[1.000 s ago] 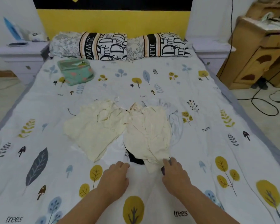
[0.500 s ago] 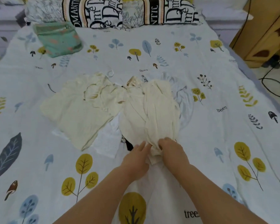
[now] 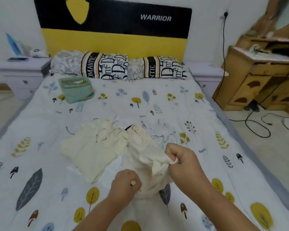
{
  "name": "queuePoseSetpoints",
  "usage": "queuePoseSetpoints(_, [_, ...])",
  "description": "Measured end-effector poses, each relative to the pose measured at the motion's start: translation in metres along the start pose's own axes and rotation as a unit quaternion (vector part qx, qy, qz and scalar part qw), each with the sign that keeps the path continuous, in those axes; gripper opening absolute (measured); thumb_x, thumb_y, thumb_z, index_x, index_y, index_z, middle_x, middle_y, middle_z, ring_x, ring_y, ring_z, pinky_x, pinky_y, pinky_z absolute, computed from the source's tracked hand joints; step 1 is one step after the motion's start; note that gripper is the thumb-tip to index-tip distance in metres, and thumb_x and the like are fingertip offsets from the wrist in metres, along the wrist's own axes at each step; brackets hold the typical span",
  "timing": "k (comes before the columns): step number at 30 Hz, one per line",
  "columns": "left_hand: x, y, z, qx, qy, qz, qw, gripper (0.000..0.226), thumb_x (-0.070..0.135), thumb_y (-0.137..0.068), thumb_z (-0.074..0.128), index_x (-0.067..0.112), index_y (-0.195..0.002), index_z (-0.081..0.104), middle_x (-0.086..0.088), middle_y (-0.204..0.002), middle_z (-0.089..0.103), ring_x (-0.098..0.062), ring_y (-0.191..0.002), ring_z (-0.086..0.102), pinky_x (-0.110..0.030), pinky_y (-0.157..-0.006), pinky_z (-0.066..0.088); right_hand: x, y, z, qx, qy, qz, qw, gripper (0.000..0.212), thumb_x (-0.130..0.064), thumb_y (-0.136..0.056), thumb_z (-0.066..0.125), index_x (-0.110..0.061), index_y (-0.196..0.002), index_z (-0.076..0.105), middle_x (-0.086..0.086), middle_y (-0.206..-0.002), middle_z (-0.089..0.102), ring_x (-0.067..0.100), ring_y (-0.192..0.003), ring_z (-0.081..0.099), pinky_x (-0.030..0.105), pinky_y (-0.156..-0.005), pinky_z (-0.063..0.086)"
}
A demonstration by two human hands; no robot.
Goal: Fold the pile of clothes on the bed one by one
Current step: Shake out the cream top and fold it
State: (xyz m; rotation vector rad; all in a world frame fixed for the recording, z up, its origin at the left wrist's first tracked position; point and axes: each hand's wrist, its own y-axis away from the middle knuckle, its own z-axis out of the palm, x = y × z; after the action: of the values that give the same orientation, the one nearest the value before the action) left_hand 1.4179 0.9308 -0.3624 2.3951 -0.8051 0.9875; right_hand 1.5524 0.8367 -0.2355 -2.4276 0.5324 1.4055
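Observation:
A small pile of clothes lies in the middle of the bed [image 3: 40, 164]. A cream garment [image 3: 145, 155] on the right of the pile is lifted at its near end. My right hand [image 3: 182, 162] grips that bunched near edge, raised off the sheet. Lower down, my left hand [image 3: 125, 182] pinches the same garment's bottom hem. A second cream garment [image 3: 92, 150] lies spread to the left. A pale white-grey piece [image 3: 163, 134] shows behind the lifted one, and white fabric [image 3: 113, 165] peeks out under the pile.
A folded green patterned item [image 3: 77, 90] lies near the pillows [image 3: 107, 65] at the head of the bed. White nightstands flank the bed. A wooden dresser [image 3: 264, 77] stands at the right, with black cables [image 3: 257, 129] on the floor.
Both hands moved from the sheet onto the right cream garment, took hold of its near end and lifted it. A black piece seen under the pile is now covered.

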Motion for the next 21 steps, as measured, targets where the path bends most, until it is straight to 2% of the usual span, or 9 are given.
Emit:
queuePoseSetpoints(4, [0.040, 0.029, -0.050, -0.009, 0.058, 0.002, 0.998, 0.037, 0.011, -0.091, 0.052, 0.029, -0.058, 0.051, 0.002, -0.076, 0.060, -0.013, -0.073, 0.054, -0.023, -0.071, 0.043, -0.084, 0.013, -0.057, 0.050, -0.043, -0.032, 0.997, 0.048, 0.023, -0.063, 0.032, -0.022, -0.046, 0.030, -0.012, -0.048, 0.025, 0.002, -0.047, 0.022, 0.012, -0.044, 0.015])
queuePoseSetpoints(7, [0.074, 0.056, -0.083, 0.004, 0.074, 0.022, 0.997, 0.017, 0.020, -0.088, 0.060, 0.034, -0.093, 0.051, 0.013, -0.103, 0.056, -0.008, -0.097, 0.053, -0.024, -0.085, 0.043, -0.145, 0.029, -0.090, 0.075, -0.041, -0.087, 0.992, 0.043, 0.016, -0.064, 0.037, -0.022, -0.047, 0.028, -0.012, -0.049, 0.025, 0.001, -0.048, 0.021, 0.014, -0.045, 0.015])
queuePoseSetpoints(9, [0.103, 0.077, -0.100, -0.004, 0.106, 0.032, 0.994, 0.059, 0.026, -0.084, 0.066, 0.037, -0.131, 0.033, 0.019, -0.126, 0.038, -0.002, -0.117, 0.037, -0.021, -0.096, 0.036, -0.186, 0.040, -0.108, 0.082, -0.051, -0.114, 0.989, 0.037, 0.011, -0.059, 0.034, -0.023, -0.046, 0.029, -0.012, -0.048, 0.026, 0.001, -0.048, 0.021, 0.016, -0.046, 0.015])
queuePoseSetpoints(11, [0.140, 0.097, -0.120, 0.002, 0.153, 0.050, 0.987, 0.089, 0.032, -0.081, 0.070, 0.039, -0.144, 0.008, 0.021, -0.134, 0.022, 0.000, -0.125, 0.025, -0.028, -0.108, 0.029, -0.225, 0.054, -0.125, 0.070, -0.066, -0.136, 0.986, 0.031, 0.006, -0.056, 0.032, -0.023, -0.045, 0.031, -0.013, -0.047, 0.027, 0.003, -0.049, 0.022, 0.021, -0.048, 0.015])
queuePoseSetpoints(13, [0.174, 0.111, -0.133, 0.005, 0.160, 0.086, 0.983, 0.093, 0.039, -0.075, 0.072, 0.044, -0.144, 0.010, 0.021, -0.139, 0.016, -0.001, -0.132, 0.016, -0.034, -0.115, 0.022, -0.260, 0.072, -0.142, 0.055, -0.070, -0.156, 0.984, 0.036, 0.009, -0.061, 0.033, -0.023, -0.046, 0.030, -0.008, -0.051, 0.028, 0.006, -0.051, 0.023, 0.023, -0.051, 0.015])
queuePoseSetpoints(15, [0.202, 0.120, -0.144, -0.038, 0.147, 0.138, 0.979, 0.064, 0.043, -0.071, 0.064, 0.045, -0.131, 0.043, 0.016, -0.145, 0.028, -0.006, -0.137, 0.023, -0.039, -0.114, 0.027, -0.287, 0.090, -0.157, 0.062, -0.062, -0.175, 0.981, 0.050, 0.022, -0.069, 0.032, -0.024, -0.048, 0.028, -0.001, -0.054, 0.027, 0.007, -0.051, 0.023, 0.021, -0.049, 0.015])
queuePoseSetpoints(16, [0.217, 0.128, -0.152, -0.066, 0.147, 0.152, 0.975, 0.045, 0.040, -0.072, 0.060, 0.036, -0.117, 0.059, 0.009, -0.138, 0.045, -0.012, -0.130, 0.040, -0.041, -0.108, 0.036, -0.300, 0.102, -0.167, 0.074, -0.048, -0.184, 0.979, 0.053, 0.025, -0.070, 0.032, -0.024, -0.049, 0.028, 0.001, -0.055, 0.026, 0.006, -0.051, 0.022, 0.021, -0.047, 0.015])
queuePoseSetpoints(18, [0.236, 0.144, -0.164, -0.093, 0.181, 0.164, 0.965, 0.034, 0.034, -0.074, 0.054, 0.008, -0.095, 0.064, -0.006, -0.105, 0.067, -0.020, -0.098, 0.063, -0.038, -0.092, 0.049, -0.318, 0.124, -0.185, 0.110, -0.004, -0.187, 0.976, 0.053, 0.025, -0.070, 0.034, -0.023, -0.048, 0.029, -0.003, -0.053, 0.026, 0.005, -0.050, 0.023, 0.021, -0.047, 0.016])
queuePoseSetpoints(21, [0.255, 0.171, -0.194, -0.051, 0.223, 0.167, 0.959, 0.031, 0.026, -0.070, 0.048, 0.003, -0.087, 0.061, -0.001, -0.079, 0.061, -0.013, -0.075, 0.057, -0.026, -0.069, 0.044, -0.324, 0.160, -0.221, 0.193, 0.078, -0.138, 0.968, 0.050, 0.024, -0.069, 0.035, -0.021, -0.048, 0.028, -0.012, -0.045, 0.026, 0.002, -0.044, 0.022, 0.017, -0.044, 0.017])
